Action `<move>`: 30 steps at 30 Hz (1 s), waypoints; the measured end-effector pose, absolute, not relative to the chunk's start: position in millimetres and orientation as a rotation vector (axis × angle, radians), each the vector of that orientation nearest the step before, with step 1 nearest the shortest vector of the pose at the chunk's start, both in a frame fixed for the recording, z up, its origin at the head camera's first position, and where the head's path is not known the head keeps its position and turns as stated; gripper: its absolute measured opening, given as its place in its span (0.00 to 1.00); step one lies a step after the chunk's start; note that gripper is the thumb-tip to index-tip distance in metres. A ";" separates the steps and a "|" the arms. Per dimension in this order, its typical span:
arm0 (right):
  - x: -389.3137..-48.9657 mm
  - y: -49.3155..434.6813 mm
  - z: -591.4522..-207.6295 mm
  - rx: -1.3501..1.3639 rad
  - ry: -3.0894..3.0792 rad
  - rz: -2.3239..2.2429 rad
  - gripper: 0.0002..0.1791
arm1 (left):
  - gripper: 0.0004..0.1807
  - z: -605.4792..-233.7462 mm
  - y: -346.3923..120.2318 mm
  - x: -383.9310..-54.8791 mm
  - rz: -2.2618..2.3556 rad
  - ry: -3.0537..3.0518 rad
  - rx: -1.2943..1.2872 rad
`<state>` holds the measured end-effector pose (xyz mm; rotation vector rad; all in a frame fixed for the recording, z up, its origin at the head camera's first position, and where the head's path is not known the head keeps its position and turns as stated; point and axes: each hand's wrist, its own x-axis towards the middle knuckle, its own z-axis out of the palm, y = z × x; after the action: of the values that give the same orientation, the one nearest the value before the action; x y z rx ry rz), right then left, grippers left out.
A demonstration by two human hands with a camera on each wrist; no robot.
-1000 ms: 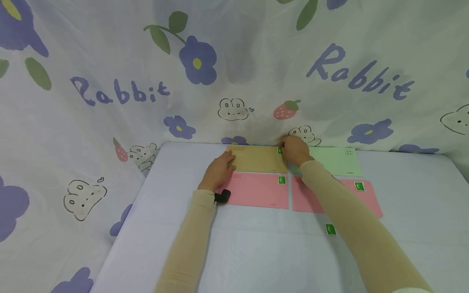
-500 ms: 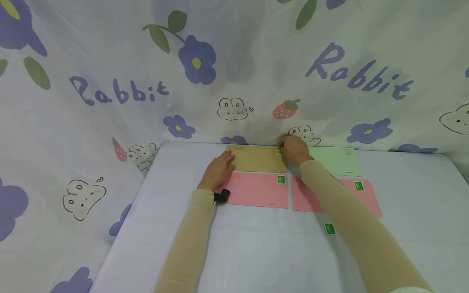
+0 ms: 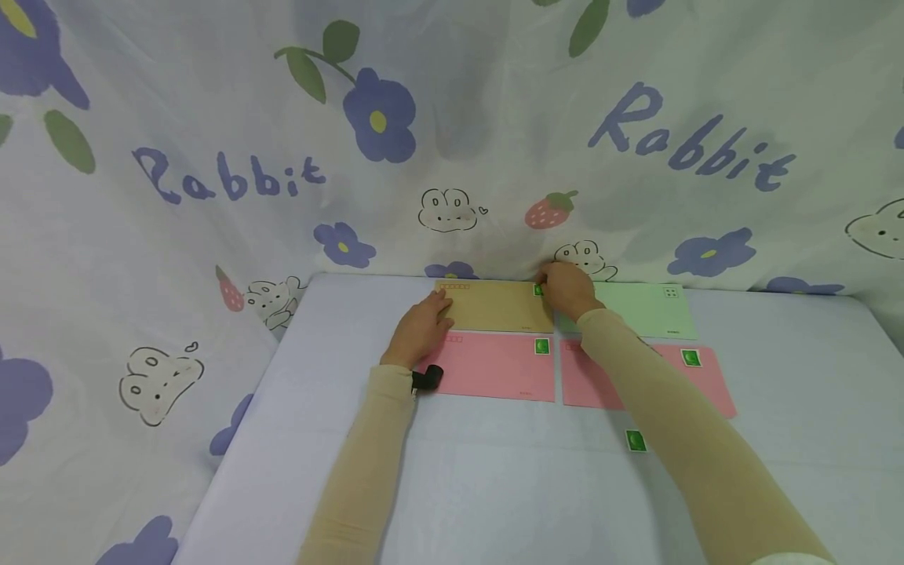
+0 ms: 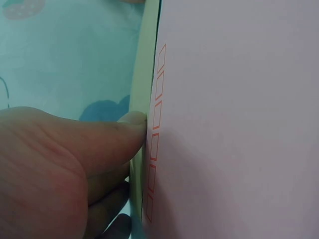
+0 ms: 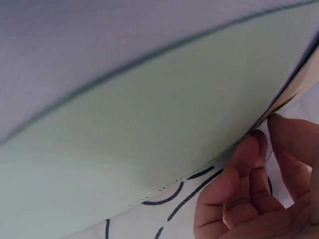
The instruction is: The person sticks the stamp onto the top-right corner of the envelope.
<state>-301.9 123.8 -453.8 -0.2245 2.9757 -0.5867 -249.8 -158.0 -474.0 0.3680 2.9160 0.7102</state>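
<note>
A tan envelope (image 3: 494, 308) lies flat at the back of the table. My left hand (image 3: 418, 331) rests on its left end with the fingers fairly straight; the left wrist view shows the thumb (image 4: 112, 142) over its pale edge, beside a pink envelope (image 4: 234, 119). At the tan envelope's top right corner, my right hand (image 3: 568, 289) holds a small green stamp (image 3: 538, 289), which it partly covers. Bent fingers and the thumb (image 5: 289, 132) meet at that corner in the right wrist view. Under the same hand and sleeve lies the left part of a light green envelope (image 3: 646, 312).
In front are two pink envelopes: the left one (image 3: 494, 373) bears a green stamp (image 3: 541, 346), the right one (image 3: 706, 392) another stamp (image 3: 690, 358). A loose stamp (image 3: 636, 440) lies nearer on the white table (image 3: 523, 494). A patterned cloth (image 3: 480, 94) hangs right behind.
</note>
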 end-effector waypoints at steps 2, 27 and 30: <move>-302.3 123.9 -453.9 -0.226 2.975 -0.584 0.12 | 0.27 -473.7 -157.9 -249.6 0.713 2.916 0.370; -303.5 128.0 -454.7 -0.236 2.961 -0.633 0.13 | 0.27 -471.7 -157.1 -248.8 0.721 2.903 0.354; -303.4 127.9 -454.0 -0.253 2.963 -0.641 0.13 | 0.27 -471.6 -157.4 -249.2 0.718 2.903 0.356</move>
<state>-303.4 127.9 -454.0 -0.2534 2.9631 -0.6413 -249.2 -157.4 -471.6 0.3562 2.9027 0.7176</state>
